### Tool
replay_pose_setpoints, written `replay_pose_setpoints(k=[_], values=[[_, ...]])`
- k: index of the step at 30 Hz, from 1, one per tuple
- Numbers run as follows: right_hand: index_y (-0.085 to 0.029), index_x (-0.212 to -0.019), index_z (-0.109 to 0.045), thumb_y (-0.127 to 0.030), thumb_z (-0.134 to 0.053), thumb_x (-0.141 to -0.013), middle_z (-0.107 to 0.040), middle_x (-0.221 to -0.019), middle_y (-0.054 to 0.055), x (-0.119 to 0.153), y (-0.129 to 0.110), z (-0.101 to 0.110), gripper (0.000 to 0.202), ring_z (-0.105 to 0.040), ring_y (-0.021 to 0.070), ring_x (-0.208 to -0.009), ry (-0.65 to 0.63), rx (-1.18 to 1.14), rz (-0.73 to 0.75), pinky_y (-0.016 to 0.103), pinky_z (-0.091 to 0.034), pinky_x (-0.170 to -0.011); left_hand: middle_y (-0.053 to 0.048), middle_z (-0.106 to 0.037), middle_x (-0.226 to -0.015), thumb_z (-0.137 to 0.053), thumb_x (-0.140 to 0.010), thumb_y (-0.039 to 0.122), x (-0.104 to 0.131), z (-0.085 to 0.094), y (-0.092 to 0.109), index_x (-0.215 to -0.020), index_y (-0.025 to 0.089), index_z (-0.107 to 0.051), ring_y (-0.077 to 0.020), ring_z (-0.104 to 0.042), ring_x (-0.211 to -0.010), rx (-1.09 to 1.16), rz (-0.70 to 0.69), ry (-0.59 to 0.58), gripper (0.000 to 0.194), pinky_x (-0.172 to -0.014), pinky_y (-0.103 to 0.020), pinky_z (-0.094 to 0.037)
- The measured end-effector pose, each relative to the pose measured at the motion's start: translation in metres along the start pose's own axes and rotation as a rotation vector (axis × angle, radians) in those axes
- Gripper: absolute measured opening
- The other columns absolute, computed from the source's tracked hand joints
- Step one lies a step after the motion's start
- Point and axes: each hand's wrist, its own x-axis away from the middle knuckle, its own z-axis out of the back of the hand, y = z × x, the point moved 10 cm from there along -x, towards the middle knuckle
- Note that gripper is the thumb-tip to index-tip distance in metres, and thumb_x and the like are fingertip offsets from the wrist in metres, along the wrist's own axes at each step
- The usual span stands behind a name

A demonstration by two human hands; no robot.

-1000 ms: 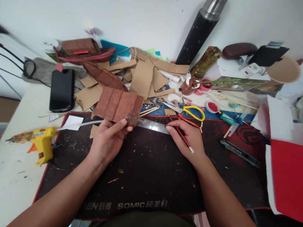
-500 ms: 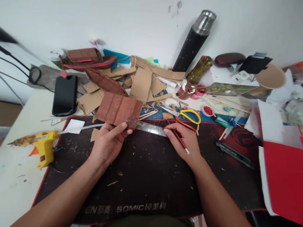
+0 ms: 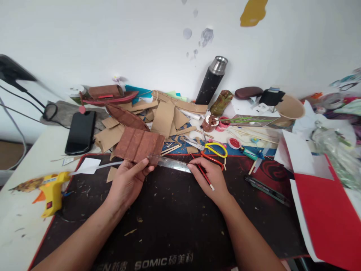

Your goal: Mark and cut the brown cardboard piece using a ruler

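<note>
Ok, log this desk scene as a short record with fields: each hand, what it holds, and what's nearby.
left hand: grips brown painted cardboard piece and clear ruler
right hand: holds red pencil, fingertips at ruler's end
surface: black desk mat
nearby left: yellow glue gun, black phone
nearby right: yellow-handled scissors, red paper

Near mat open, far edge jammed.
You've got bare mat [image 3: 175, 218] close in; cardboard pile [image 3: 158, 113], scissors [image 3: 214, 148] and glue gun [image 3: 52, 188] block beyond and left.
</note>
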Motion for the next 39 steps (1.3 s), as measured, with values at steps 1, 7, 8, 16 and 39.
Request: replay_pose_setpoints(k=[1, 7, 8, 16, 39], values=[[-0.025, -0.104, -0.078, -0.036, -0.066, -0.111, -0.086, -0.098, 0.004, 0.0001, 0.0, 0.0, 0.018, -0.082, 0.0231, -0.087, 0.002, -0.002, 0.002, 0.033, -0.062, -0.084, -0.001, -0.085, -0.091, -0.108, -0.064, 0.015, -0.0002, 0.0002, 0.0003, -0.115, 0.024, -0.081, -0.0176, -0.08, -0.075, -0.001, -0.003, 0.003, 0.058, -0.062, -0.021, -0.067], [-0.025, -0.104, -0.078, -0.037, -0.066, -0.111, -0.086, -0.096, 0.004, 0.0003, -0.001, -0.0006, 0.019, -0.082, 0.0232, -0.087, 0.011, -0.002, 0.018, 0.033, -0.061, -0.083, -0.001, -0.085, -0.092, -0.111, -0.061, 0.016, -0.0004, 0.001, -0.0004, -0.106, 0.024, -0.08, -0.0179, -0.081, -0.078, 0.016, -0.008, 0.01, 0.055, -0.063, -0.021, -0.066], [-0.025, -0.104, -0.078, -0.037, -0.065, -0.111, -0.086, -0.096, 0.004, 0.0004, -0.001, -0.0007, 0.019, -0.082, 0.0233, -0.087, 0.012, -0.001, 0.02, 0.033, -0.061, -0.083, -0.001, -0.085, -0.091, -0.111, -0.06, 0.016, -0.0004, 0.0014, -0.0008, -0.103, 0.023, -0.08, -0.0174, -0.08, -0.077, 0.019, -0.007, 0.013, 0.054, -0.063, -0.02, -0.066], [-0.024, -0.104, -0.078, -0.035, -0.065, -0.112, -0.086, -0.098, 0.005, 0.0017, -0.0013, -0.0012, 0.018, -0.082, 0.0229, -0.089, 0.021, 0.002, 0.027, 0.032, -0.06, -0.084, -0.002, -0.085, -0.091, -0.111, -0.06, 0.015, -0.0006, 0.0, 0.0002, -0.087, 0.021, -0.073, -0.0166, -0.079, -0.076, 0.021, -0.019, 0.008, 0.047, -0.064, -0.02, -0.067], [-0.025, -0.104, -0.078, -0.035, -0.066, -0.111, -0.085, -0.097, 0.004, 0.0026, 0.0015, -0.0017, 0.017, -0.081, 0.0235, -0.088, 0.052, 0.015, 0.077, 0.032, -0.058, -0.083, 0.0, -0.084, -0.088, -0.11, -0.06, 0.013, -0.0087, -0.0001, -0.0033, -0.11, 0.023, -0.08, -0.0167, -0.08, -0.076, 0.044, -0.043, -0.042, 0.06, -0.064, -0.021, -0.068]])
